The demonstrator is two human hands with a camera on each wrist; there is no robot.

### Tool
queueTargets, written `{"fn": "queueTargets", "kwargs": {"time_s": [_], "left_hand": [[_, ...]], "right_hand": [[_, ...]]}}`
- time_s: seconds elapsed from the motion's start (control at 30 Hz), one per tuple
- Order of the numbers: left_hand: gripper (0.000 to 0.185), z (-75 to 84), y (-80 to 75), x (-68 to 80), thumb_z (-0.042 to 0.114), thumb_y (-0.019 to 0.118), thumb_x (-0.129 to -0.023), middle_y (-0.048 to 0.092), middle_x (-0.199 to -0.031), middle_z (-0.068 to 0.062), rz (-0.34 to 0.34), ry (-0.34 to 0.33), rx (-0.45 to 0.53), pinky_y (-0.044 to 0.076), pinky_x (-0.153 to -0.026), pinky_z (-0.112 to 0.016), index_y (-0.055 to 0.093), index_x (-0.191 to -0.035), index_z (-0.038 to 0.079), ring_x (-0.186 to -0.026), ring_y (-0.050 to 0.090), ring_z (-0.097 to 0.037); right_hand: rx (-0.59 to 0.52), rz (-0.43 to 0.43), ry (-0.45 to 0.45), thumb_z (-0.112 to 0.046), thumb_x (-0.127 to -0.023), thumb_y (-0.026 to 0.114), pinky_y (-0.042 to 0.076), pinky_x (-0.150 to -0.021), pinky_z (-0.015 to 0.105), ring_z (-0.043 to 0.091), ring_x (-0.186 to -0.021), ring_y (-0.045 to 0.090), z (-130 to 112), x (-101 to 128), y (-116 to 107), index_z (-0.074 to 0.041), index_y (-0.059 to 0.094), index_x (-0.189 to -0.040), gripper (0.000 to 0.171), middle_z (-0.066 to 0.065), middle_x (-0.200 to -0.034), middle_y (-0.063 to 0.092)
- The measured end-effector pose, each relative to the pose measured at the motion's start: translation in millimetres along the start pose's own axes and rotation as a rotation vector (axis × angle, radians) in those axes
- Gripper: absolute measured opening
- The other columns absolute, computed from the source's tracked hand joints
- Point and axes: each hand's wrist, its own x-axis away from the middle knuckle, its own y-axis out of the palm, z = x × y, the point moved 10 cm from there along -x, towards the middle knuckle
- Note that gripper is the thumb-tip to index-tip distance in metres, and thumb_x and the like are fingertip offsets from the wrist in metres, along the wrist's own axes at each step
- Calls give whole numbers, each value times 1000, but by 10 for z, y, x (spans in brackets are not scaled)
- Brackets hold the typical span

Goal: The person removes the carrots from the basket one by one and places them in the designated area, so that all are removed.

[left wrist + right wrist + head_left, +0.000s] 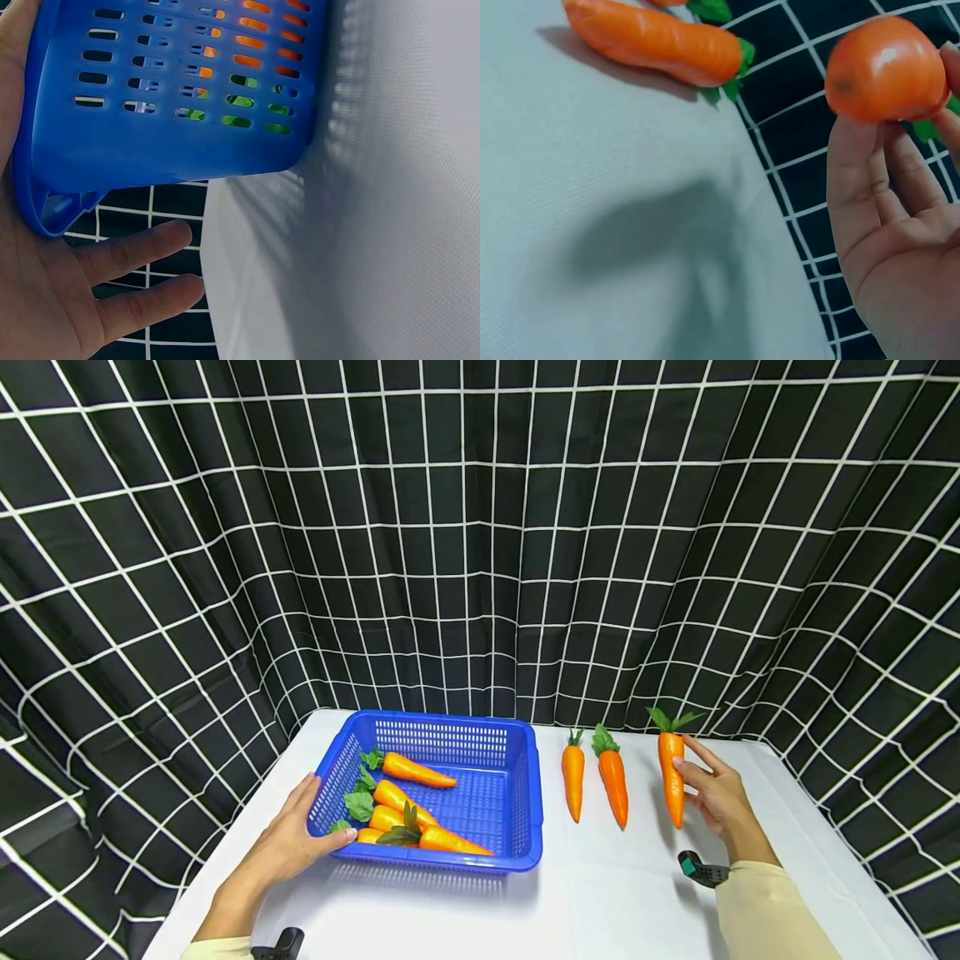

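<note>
A blue plastic basket [534, 802] with slotted walls stands left of centre in the head view, with several orange carrots with green leaves [420, 770] inside. At its near left corner is my left hand [288, 847], thumb along the front rim and fingers along the left side. The left wrist view has two straight fingers [142, 304] standing away from the basket wall. On the right, my right hand [716, 793] pinches a carrot [671, 777] between thumb and fingers, leaves up and tip down. Its rounded orange end [885, 71] faces the right wrist camera, with its shadow cast on the cloth.
Two more carrots lie side by side between basket and right hand: a slim one [573, 781] and a thicker one [613, 787]. A white cloth [592, 902] covers the table. Behind and at both sides hangs a black curtain [480, 552] with a white grid.
</note>
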Motion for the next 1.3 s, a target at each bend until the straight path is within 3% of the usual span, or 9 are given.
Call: {"fn": "queueTargets", "kwargs": {"time_s": [0.33,0.5,0.83,1.07,1.3], "left_hand": [[111,10,-4,0,58,73,-77,9,-157,-20,8,5,-9,20,-103,-68,16,-153,0,-137,17,-50],[111,-1,8,-8,58,72,-77,9,-158,-20,-2,-8,-9,18,-103,-68,15,-153,1,-137,16,-50],[110,15,-8,2,57,73,-78,9,-158,-20,7,2,-15,20,-103,-67,16,-153,1,-137,17,-50],[109,16,-16,11,57,73,-78,8,-158,-19,5,0,-11,20,-103,-67,16,-153,1,-138,17,-49],[109,15,-7,5,55,74,-78,9,-158,-20,11,8,-5,20,-103,-67,16,-153,0,-138,17,-49]], "right_hand": [[138,74,86,-13,-92,68,56,-66,29,11,-76,65,175,-53,-56,-15,31,-153,71,-11,-91,69],[268,113,109,-22,-91,70,56,-64,30,10,-76,64,225,-86,-81,-13,30,-152,74,-11,-90,66],[461,146,135,-25,-90,70,57,-66,34,12,-77,63,323,-155,-123,-10,30,-152,75,2,-101,64],[616,158,144,-29,-91,69,56,-65,32,15,-81,59,373,-187,-123,-9,32,-151,73,28,-124,54],[701,160,158,-25,-92,67,54,-63,25,23,-85,59,422,-217,-127,-3,39,-147,65,33,-128,49]]}}
